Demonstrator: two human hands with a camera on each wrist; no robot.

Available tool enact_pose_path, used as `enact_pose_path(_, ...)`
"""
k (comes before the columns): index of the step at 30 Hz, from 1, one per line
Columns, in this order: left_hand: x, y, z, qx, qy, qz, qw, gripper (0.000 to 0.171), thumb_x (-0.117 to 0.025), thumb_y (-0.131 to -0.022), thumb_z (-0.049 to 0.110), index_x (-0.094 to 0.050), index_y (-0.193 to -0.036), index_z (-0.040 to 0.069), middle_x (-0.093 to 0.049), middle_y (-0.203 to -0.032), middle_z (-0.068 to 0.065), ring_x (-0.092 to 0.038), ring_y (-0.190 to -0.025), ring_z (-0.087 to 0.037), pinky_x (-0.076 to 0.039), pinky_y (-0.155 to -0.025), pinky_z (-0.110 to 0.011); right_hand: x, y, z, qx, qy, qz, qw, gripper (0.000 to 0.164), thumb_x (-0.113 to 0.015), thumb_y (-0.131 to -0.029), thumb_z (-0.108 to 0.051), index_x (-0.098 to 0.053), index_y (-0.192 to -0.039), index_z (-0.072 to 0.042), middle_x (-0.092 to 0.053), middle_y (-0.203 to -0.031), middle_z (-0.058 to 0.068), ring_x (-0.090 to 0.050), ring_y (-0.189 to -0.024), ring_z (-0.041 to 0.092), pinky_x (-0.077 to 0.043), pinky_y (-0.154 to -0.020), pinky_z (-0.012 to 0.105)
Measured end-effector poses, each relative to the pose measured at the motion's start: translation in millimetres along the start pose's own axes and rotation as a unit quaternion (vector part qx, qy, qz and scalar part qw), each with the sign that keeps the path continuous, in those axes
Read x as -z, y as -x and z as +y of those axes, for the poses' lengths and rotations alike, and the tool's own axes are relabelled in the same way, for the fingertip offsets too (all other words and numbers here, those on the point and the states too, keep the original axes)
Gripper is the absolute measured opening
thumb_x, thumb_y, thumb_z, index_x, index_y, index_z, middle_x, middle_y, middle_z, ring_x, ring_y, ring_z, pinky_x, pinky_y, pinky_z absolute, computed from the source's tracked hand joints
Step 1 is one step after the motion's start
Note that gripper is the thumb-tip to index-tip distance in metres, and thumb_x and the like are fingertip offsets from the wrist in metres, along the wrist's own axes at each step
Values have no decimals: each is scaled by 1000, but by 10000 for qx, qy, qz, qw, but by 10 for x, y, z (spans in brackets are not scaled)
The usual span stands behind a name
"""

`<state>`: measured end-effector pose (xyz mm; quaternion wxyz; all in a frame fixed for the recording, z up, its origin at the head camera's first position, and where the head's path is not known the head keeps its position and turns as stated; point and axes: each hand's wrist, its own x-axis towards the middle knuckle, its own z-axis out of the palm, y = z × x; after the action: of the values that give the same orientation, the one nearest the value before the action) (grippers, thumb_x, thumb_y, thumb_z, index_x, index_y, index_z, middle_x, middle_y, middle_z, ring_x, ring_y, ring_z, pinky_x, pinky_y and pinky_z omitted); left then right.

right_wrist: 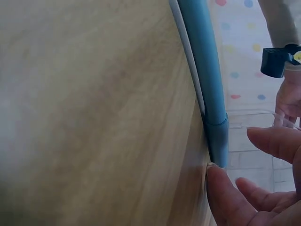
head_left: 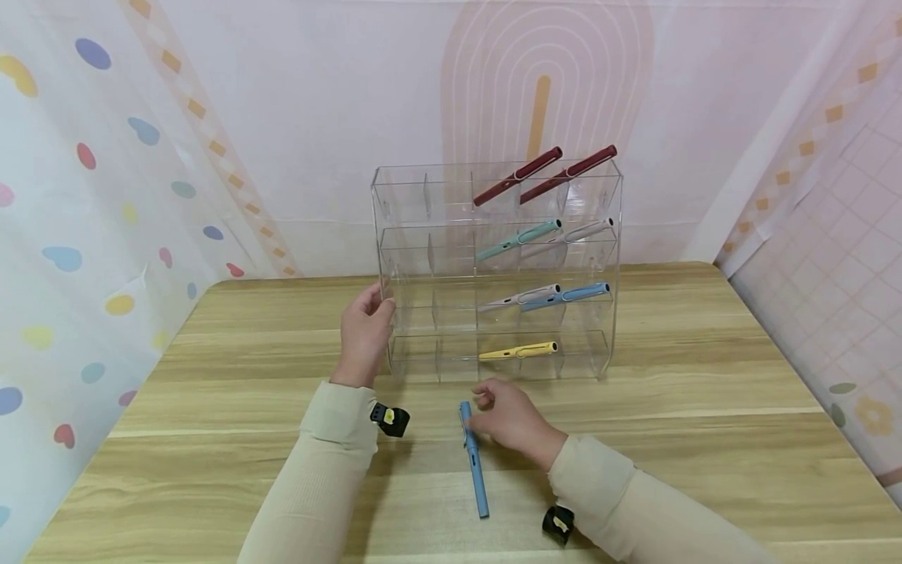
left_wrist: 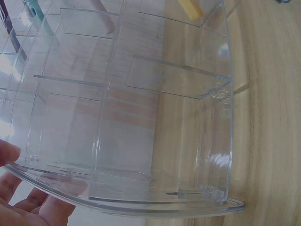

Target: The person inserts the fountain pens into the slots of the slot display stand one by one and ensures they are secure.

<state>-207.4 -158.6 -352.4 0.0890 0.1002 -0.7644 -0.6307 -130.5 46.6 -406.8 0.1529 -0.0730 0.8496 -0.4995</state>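
Observation:
A clear acrylic rack (head_left: 416, 362) with stepped rows of compartments stands on the table. My left hand (head_left: 363, 333) grips its left side edge; in the left wrist view the thumb (left_wrist: 8, 153) lies on one side of that edge and the fingers on the other. In front of the rack a blue pen (head_left: 475, 462) with a clip lies on the tabletop. At its far end is my right hand (head_left: 517, 421). A fingertip (right_wrist: 217, 172) meets the blue pen there in the right wrist view, while the thumb (right_wrist: 270, 141) stays apart from it.
Several pens lean in the rack's middle and right compartments: two dark red ones (head_left: 517, 178) on top, a teal one (head_left: 519, 241) beside a pale one (head_left: 578, 233), then a pale one beside a blue one (head_left: 574, 294), and a yellow one (head_left: 517, 352) at the bottom. Patterned cloth hangs behind.

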Motion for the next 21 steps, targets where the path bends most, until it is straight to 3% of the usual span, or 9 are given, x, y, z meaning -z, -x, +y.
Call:
enact_pose_path(3,-3,-3,4,17,-26,-6,10000,38,-49,-98,13,-56,-135,10,-58,-117,-9,-43,-81,-13,-37,-59,-17,-15,-13,-26,69,133,-80,9999,49,-74,-78,-6,-57,-123,7,-61,-106,14,-56,-94,24,-50,-75,35)
enact_pose_path(9,-3,-4,-3,17,-39,10,10000,39,-49,-98,12,-55,-136,10,-58,-117,-9,-43,-82,-13,-37,-60,-17,-67,-58,-50,119,165,-292,9994,53,-75,-77,-3,-55,-125,10,-56,-94,9,-50,-74,16,-46,-61,27)
enact_pose_path(21,-1,-11,-13,-8,-146,23,9999,42,-49,-97,12,-53,-139,11,-57,-117,-11,-45,-87,-14,-40,-63,-18,-125,-101,-122,309,1293,-368,9904,45,-78,-76,-7,-62,-116,5,-64,-98,11,-53,-77,18,-49,-71,35)
